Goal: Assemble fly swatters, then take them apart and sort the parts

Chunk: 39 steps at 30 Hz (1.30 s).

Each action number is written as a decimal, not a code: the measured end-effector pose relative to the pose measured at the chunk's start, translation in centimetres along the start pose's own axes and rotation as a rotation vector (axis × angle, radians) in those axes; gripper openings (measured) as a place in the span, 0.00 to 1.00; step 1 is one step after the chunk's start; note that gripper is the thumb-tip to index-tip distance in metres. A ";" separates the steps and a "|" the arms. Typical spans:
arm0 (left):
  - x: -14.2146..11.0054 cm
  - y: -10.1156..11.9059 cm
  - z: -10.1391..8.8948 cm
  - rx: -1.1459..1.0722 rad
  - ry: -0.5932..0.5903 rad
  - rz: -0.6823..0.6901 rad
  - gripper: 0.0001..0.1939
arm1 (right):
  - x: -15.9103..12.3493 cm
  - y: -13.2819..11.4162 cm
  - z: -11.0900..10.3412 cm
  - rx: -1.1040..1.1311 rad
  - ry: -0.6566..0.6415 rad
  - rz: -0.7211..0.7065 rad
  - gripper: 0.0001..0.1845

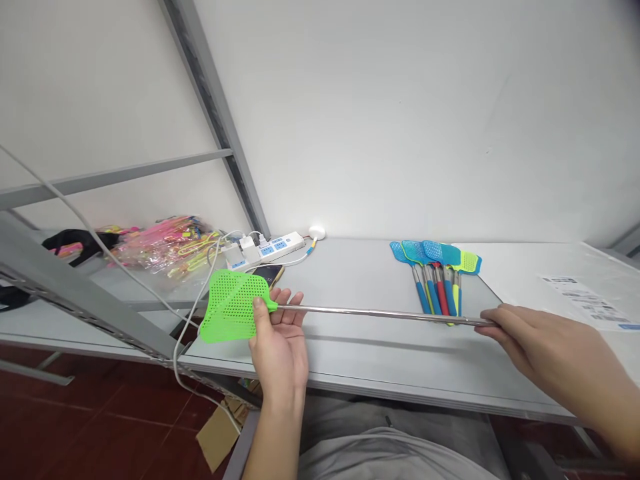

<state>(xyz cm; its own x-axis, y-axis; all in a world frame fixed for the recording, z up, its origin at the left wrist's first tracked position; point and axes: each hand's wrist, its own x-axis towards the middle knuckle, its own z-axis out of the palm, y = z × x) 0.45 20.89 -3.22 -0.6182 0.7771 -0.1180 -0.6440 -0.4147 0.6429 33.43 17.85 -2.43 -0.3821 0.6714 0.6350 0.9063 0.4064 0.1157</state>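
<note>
A bright green fly swatter (pixel 235 307) with a long metal telescopic rod spans the space between my hands, above the grey shelf top (pixel 345 350). My left hand (pixel 280 340) holds it at the neck, thumb pressed on the perforated head and the other fingers curled behind. At the far end, my right hand (pixel 540 340) is closed around the handle end, which its fingers hide. Behind the rod lies a fanned pile of fly swatters (pixel 435 267) with blue, teal and yellow-green heads and coloured handles.
A white power strip (pixel 280 247) with plugged adapters stands at the back left, a phone (pixel 270 272) beside it. Bagged pink and yellow items (pixel 165 247) lie on the left shelf. A white cable (pixel 177 353) hangs past the metal upright (pixel 215 100). Printed paper (pixel 590 300) lies right.
</note>
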 end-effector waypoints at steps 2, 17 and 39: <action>-2.1 -1.4 0.5 0.040 -0.058 -0.077 0.13 | 0.5 -1.8 0.6 -0.003 -0.113 -0.090 0.20; -0.5 -0.1 2.0 0.015 -0.110 -0.028 0.15 | 1.9 -4.3 0.6 0.333 -0.249 -0.072 0.10; -5.6 -6.1 6.2 0.404 -0.852 -0.319 0.21 | 2.4 -9.2 3.1 2.246 -0.641 0.939 0.22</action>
<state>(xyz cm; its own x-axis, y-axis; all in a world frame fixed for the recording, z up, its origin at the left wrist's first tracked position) 10.66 22.06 -1.78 0.1890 0.9703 0.1508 -0.4236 -0.0580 0.9040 23.60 17.62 -4.30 -0.5519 0.8105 -0.1965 -0.4511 -0.4883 -0.7470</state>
